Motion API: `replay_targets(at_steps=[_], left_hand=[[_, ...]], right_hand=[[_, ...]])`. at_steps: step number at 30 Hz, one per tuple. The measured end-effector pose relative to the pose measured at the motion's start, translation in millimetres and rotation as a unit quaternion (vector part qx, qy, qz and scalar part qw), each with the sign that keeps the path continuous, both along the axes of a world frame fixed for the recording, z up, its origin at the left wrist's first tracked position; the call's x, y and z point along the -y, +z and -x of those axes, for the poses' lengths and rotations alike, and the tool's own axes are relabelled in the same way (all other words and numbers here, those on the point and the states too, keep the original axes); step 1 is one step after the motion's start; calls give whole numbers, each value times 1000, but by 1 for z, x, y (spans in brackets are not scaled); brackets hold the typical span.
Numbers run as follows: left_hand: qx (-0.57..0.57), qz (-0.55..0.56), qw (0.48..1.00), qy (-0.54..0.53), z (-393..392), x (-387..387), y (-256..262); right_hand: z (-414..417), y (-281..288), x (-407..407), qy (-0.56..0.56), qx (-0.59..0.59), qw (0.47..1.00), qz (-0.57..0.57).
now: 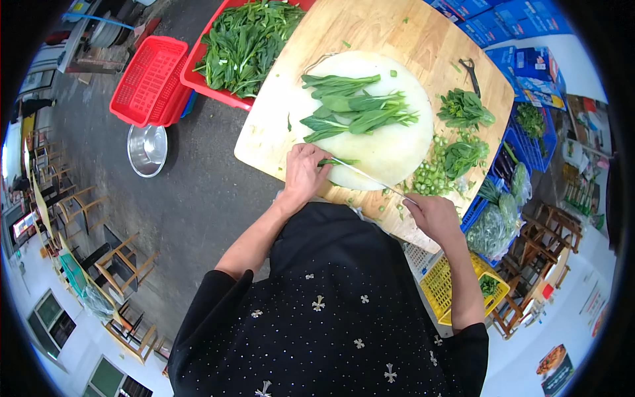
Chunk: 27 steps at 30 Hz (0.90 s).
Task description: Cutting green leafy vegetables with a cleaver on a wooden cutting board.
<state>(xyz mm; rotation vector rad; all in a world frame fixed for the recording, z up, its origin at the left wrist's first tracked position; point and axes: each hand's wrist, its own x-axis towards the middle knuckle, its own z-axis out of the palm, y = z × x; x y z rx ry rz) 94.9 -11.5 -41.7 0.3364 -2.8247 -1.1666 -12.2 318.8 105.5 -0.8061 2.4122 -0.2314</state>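
Observation:
At the near left rim of a round white cutting board point(382, 154), my left hand point(306, 171) pinches a green leafy stem point(342, 162). My right hand point(435, 218) grips a knife point(369, 176), seen nearly edge-on, its blade reaching left across the board to that stem. Further up the board lie several leafy green stalks point(364, 111), cut ends to the right. Chopped stem pieces point(430, 174) are heaped off the board's right edge. Beside them sit two leafy bunches, an upper one point(464, 109) and a lower one point(464, 158).
The board rests on a wooden table point(268, 134); a black peeler point(470, 77) lies at its far right. A red basket point(218, 92) of cut greens adjoins the left side. Stacked red baskets point(149, 82) and a steel bowl point(147, 151) stand left; blue crates point(476, 208) and a yellow crate point(439, 293) right.

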Motion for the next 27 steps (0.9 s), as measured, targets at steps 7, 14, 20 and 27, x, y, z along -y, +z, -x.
replay_targets(at_steps=[7,14,20,27], left_hand=[[29,22,999,13,-3,-4,2],[50,-3,998,43,0,-5,2],[38,-45,995,81,-4,-7,-6],[38,-83,991,95,-4,-5,-11]], right_hand=[[15,10,9,35,-10,999,-24],[23,11,15,63,-24,998,-9],[31,13,20,79,-27,996,-24],[44,13,28,131,-32,989,-55]])
